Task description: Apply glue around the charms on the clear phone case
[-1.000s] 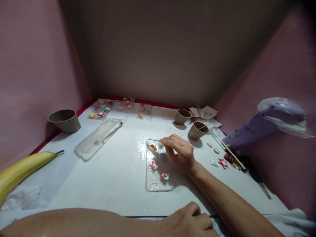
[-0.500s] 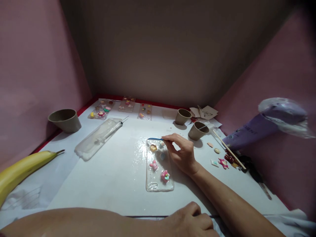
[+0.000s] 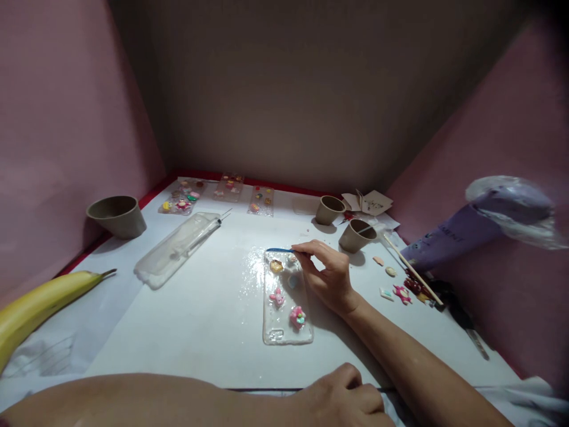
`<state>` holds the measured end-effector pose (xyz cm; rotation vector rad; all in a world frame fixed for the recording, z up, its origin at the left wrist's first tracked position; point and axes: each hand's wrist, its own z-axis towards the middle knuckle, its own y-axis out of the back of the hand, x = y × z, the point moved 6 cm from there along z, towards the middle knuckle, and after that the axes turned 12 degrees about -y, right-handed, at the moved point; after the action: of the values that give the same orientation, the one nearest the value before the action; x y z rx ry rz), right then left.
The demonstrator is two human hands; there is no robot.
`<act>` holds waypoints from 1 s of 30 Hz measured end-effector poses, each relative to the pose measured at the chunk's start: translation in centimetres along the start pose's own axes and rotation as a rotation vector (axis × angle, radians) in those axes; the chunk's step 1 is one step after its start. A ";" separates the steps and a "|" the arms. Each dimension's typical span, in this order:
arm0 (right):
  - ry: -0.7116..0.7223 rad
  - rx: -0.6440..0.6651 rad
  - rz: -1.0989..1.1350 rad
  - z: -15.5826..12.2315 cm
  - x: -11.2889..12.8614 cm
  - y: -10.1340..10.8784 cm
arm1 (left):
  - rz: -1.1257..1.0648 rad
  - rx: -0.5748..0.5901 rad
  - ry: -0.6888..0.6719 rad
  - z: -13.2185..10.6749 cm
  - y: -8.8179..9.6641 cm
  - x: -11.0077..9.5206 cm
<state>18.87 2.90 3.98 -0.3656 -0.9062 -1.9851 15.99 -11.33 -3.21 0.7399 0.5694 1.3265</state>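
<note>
A clear phone case [image 3: 284,329] lies flat on the white table, with small charms on its glossy surface. Among them are a pink animal charm [image 3: 277,298], a pink charm with green and blue details [image 3: 297,318] and a gold-brown charm [image 3: 276,266]. My right hand [image 3: 329,273] is closed in a pinch on a thin blue stick [image 3: 279,250], whose length runs along the case's far edge. My left hand [image 3: 342,397] rests curled at the near table edge, its fingertips hidden; whether it holds anything cannot be seen.
Decorated cases [image 3: 182,197] lie at the back. A clear case [image 3: 155,270] with a syringe on it is left, near a brown cup [image 3: 118,216] and a banana [image 3: 48,296]. Two cups [image 3: 357,235], a wooden stick [image 3: 413,270], loose charms [image 3: 402,295] and a purple bag [image 3: 453,237] are right.
</note>
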 end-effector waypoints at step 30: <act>0.002 0.001 -0.004 -0.1 -0.1 0.0 | -0.027 0.101 -0.012 0.2 -0.2 0.0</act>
<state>18.95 2.91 3.87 -0.3621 -0.9073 -1.9882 16.25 -11.36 -3.26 0.8201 0.6382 1.2751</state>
